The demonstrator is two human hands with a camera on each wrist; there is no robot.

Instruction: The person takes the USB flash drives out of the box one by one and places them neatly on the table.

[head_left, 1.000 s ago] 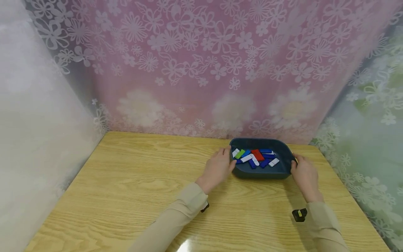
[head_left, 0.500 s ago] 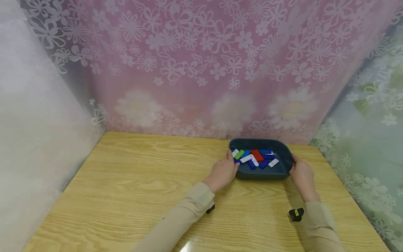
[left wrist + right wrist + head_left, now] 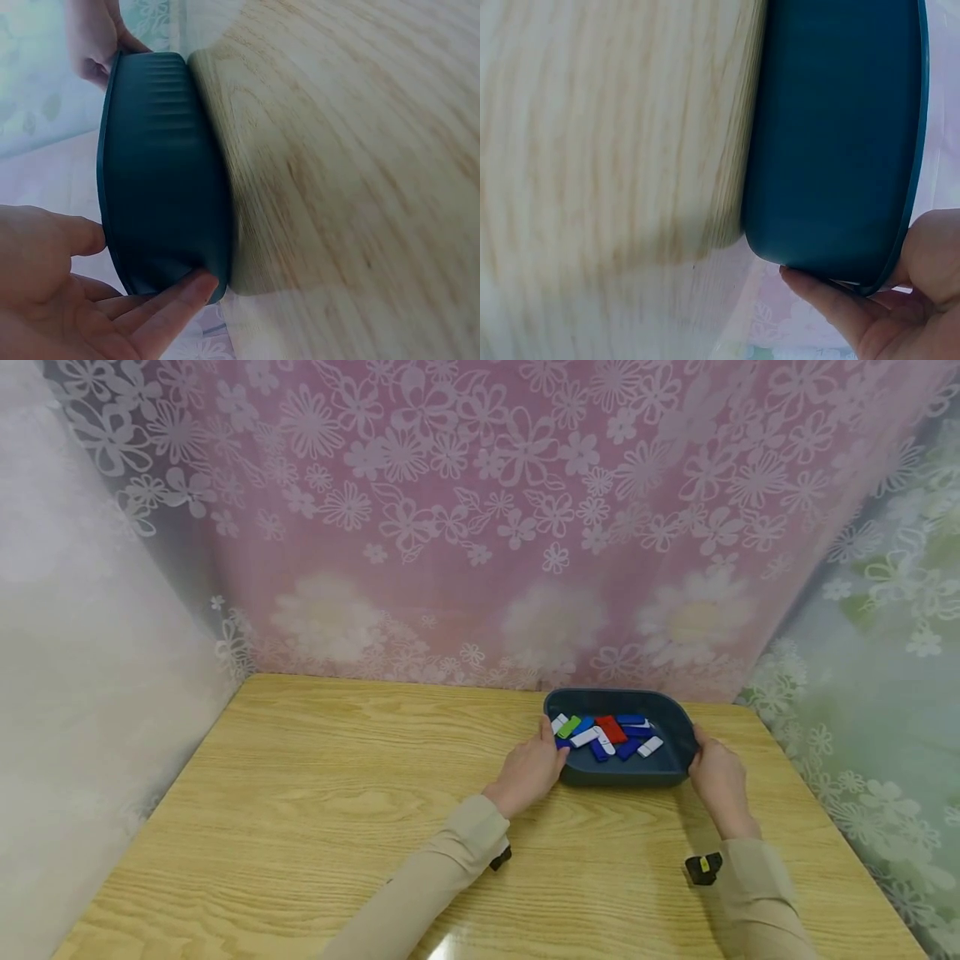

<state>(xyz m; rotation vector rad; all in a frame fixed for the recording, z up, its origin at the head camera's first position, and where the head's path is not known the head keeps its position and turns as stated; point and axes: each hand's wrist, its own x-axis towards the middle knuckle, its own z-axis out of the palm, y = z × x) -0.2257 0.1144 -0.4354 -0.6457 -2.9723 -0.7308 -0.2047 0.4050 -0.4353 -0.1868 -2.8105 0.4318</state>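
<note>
A dark teal plastic basin point(image 3: 626, 777) with rounded corners sits at the back right of the table. Inside it lie several small flat sticks that look like USB flash drives: white ones point(image 3: 587, 737), blue ones point(image 3: 630, 748), a green one point(image 3: 569, 727) and a wider red piece point(image 3: 611, 729). My left hand point(image 3: 527, 770) grips the basin's left end, thumb at the rim and fingers along the outer wall, as the left wrist view shows. At the opposite end my right hand point(image 3: 720, 781) holds the rim, with one finger point(image 3: 817, 296) stretched along the outside below it.
The wood-grain table point(image 3: 315, 810) extends left and in front of the basin. A pink flowered curtain point(image 3: 465, 527) hangs right behind its back edge, with pale sheets point(image 3: 97, 652) at the sides. Black wrist cameras point(image 3: 703, 869) sit below both cuffs.
My left hand has shifted slightly right and closed in on the basin's end. The basin and right hand have moved a little left. Over the last half second almost nothing moves.
</note>
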